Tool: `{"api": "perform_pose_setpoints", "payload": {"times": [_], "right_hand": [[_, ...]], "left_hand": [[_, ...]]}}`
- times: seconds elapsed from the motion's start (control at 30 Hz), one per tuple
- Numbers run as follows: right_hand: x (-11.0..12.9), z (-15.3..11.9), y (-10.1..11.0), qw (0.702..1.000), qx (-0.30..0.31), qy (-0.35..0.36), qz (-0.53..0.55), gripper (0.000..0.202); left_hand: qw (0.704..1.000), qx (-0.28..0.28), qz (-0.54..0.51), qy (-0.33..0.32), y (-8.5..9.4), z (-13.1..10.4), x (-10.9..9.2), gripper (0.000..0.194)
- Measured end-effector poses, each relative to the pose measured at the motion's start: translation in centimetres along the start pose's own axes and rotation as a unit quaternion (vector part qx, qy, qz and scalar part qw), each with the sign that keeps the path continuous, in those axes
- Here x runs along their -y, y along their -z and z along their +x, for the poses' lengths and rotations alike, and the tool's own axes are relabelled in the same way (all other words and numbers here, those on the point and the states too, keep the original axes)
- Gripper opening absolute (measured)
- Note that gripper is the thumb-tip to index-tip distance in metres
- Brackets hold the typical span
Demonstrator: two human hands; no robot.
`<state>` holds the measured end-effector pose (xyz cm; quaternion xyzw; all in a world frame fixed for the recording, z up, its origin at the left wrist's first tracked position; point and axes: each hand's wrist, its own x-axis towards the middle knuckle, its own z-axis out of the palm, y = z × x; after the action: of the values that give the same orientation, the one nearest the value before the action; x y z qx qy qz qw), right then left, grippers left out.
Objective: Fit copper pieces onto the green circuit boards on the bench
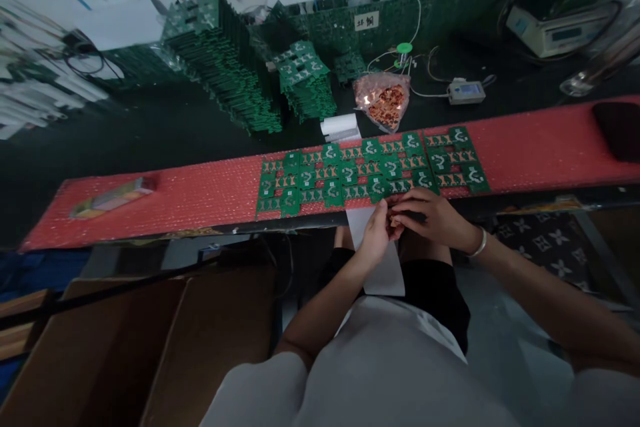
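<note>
Copper-coloured small metal pieces sit between the palms, off the table's near edge; long axis of single pieces too small to read. Left hand cups around them from the left. Right hand comes over from the right, fingers bent and touching at the cup; cannot tell whether its fingertips pinch a piece. Both hands close in, neither clearly nearer. Just beyond: green printed circuit panels in a left-to-right row, right hand nearest the near edge. Beneath them, red bubble wrap on the black table. Behind the row, clear plastic bag of copper-coloured pieces.
</note>
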<state>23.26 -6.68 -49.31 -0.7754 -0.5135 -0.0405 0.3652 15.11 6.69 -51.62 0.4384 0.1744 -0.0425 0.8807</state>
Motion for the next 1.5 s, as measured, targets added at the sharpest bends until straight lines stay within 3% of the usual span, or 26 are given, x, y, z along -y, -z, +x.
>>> {"api": "perform_pose_setpoints", "payload": {"times": [0.13,0.33,0.5,0.67,0.77,0.87,1.0,1.1,1.2,1.3,1.4,1.5], "right_hand": [[0.4,0.3,0.0,0.998,0.006,-0.030,0.056,0.012],[0.7,-0.1,0.2,0.989,-0.066,-0.076,0.112,0.012],[0.7,-0.1,0.7,0.956,-0.025,-0.145,0.255,0.018],[0.5,-0.3,0.4,0.934,-0.016,-0.186,0.306,0.025],[0.4,-0.4,0.2,0.937,-0.034,-0.189,0.290,0.023],[0.4,-0.5,0.5,0.960,-0.060,-0.162,0.218,0.019],[0.6,-0.7,1.2,0.994,-0.063,-0.061,0.058,0.023],[0.7,-0.8,1.4,0.998,-0.047,0.007,-0.041,0.020],[1.0,-0.9,1.1,0.994,-0.036,0.007,-0.099,0.013],[1.5,-0.9,0.6,0.994,-0.032,-0.023,-0.102,0.009],[1.5,-0.9,0.4,0.996,-0.070,-0.046,-0.040,0.010],[0.1,-0.7,0.7,0.993,-0.093,-0.067,0.020,0.016]], "left_hand": [[1.000,0.007,0.009,0.007,0.1,-0.1,0.0,0.062],[0.996,0.030,-0.051,0.067,0.1,-0.3,-1.0,0.042],[0.982,0.122,-0.106,0.103,0.4,-0.2,-1.2,0.031],[0.984,0.113,-0.093,0.105,0.3,-0.1,-0.8,0.038],[0.991,0.089,-0.079,0.056,0.1,-0.2,-0.7,0.037],[0.998,0.048,-0.037,0.005,0.1,-0.2,-0.7,0.037],[0.997,-0.003,0.052,-0.058,0.3,0.2,-0.2,0.040],[0.992,-0.010,0.098,-0.076,0.5,0.3,0.1,0.041],[0.989,-0.011,0.118,-0.093,0.4,0.2,0.2,0.039],[0.990,0.002,0.110,-0.088,0.4,0.0,0.1,0.040],[0.999,0.009,0.038,-0.027,0.5,0.1,-0.2,0.036],[0.999,0.008,-0.029,0.022,0.6,0.2,-0.4,0.031]]}}
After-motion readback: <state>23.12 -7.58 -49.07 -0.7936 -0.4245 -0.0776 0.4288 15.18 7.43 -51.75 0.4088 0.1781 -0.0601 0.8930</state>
